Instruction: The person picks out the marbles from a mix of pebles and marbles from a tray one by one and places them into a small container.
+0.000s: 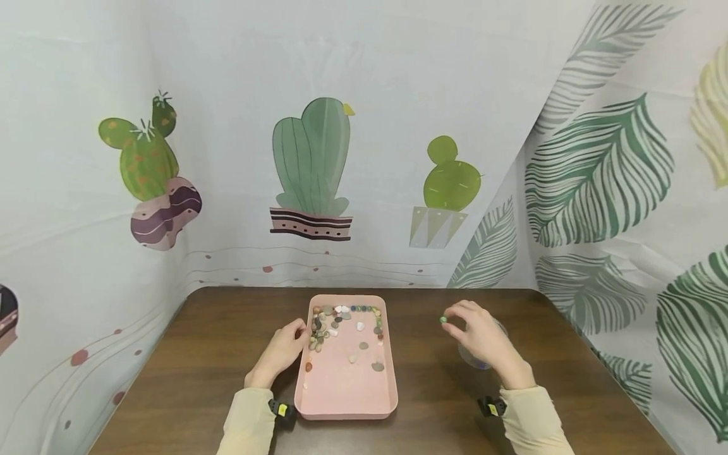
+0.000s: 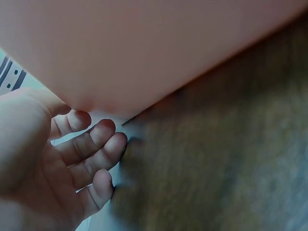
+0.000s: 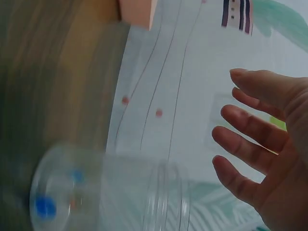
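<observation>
Nearest to the person stands a pink tray [image 1: 347, 404], rectangular with rounded corners and a low wall, on the dark brown wooden desk [image 1: 216, 354]. It looks like thin smooth plastic, so I judge it light and easy to slide. The left hand [image 1: 281, 354] rests against its left wall with relaxed, loosely bent fingers [image 2: 98, 144] and holds nothing; from the left wrist view the fingers lie beside the tray's outer side.

Inside the tray, mostly in the far half, lie many small pebbles [image 1: 341, 322] in grey, white, brown and green. They look hard, rounded and polished, so probably a little slippery and heavy for their size, but not fragile. Each is best taken by a pinch of the thumb and one finger across its narrow sides.

To the right, the right hand [image 1: 480, 338] hovers over a clear cup [image 1: 474, 357] on the desk and pinches one small green pebble [image 1: 443, 320] at the fingertips. In the right wrist view the fingers [image 3: 250, 130] appear spread, and the pebble does not show there. The cup seems thin transparent plastic, light and easy to tip, and some coloured pieces [image 3: 45, 207] lie at its bottom.

Behind hangs a cloth [image 1: 364, 126] printed with cactus and leaves.
</observation>
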{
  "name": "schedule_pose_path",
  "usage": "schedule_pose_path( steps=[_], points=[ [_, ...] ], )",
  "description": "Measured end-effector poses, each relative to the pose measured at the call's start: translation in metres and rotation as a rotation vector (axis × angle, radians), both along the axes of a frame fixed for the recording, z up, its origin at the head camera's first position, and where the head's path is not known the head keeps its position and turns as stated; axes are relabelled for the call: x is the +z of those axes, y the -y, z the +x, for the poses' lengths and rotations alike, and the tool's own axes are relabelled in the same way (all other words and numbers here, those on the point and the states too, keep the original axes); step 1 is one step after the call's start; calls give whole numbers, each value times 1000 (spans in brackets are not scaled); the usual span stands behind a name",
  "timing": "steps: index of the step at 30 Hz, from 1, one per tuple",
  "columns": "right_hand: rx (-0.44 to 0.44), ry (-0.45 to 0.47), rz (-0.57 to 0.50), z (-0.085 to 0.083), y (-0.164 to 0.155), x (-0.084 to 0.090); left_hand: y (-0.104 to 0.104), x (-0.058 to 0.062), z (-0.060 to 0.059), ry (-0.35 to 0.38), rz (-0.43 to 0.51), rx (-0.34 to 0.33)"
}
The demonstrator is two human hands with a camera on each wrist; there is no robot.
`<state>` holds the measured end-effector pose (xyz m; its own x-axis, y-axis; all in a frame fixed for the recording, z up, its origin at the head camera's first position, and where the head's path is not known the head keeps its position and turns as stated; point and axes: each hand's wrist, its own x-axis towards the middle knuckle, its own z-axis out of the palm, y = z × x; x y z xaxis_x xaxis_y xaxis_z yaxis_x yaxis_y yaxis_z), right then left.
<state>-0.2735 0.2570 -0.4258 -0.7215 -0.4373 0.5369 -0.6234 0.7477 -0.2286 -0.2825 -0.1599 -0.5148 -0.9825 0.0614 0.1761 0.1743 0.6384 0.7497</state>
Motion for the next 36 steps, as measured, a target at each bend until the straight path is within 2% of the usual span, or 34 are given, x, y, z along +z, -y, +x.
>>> schedule_pose_path(
  steps=[10, 16, 23, 28, 36],
  points=[
    [-142, -18, 59, 6, -44, -4, -1, 1, 1, 10, 7, -5],
    [-155, -79, 101, 7, -56, -10, -1, 0, 1, 45, 29, 4],
    [-202, -103, 113, 4, -70, -15, -2, -1, -1, 19, 20, -3],
    [-223, -81, 110, 2, -78, -21, -2, 0, 0, 24, 25, -3],
    [-222, 53, 68, -3, -77, -30, -1, 0, -1, 39, 24, 3]
  ],
)
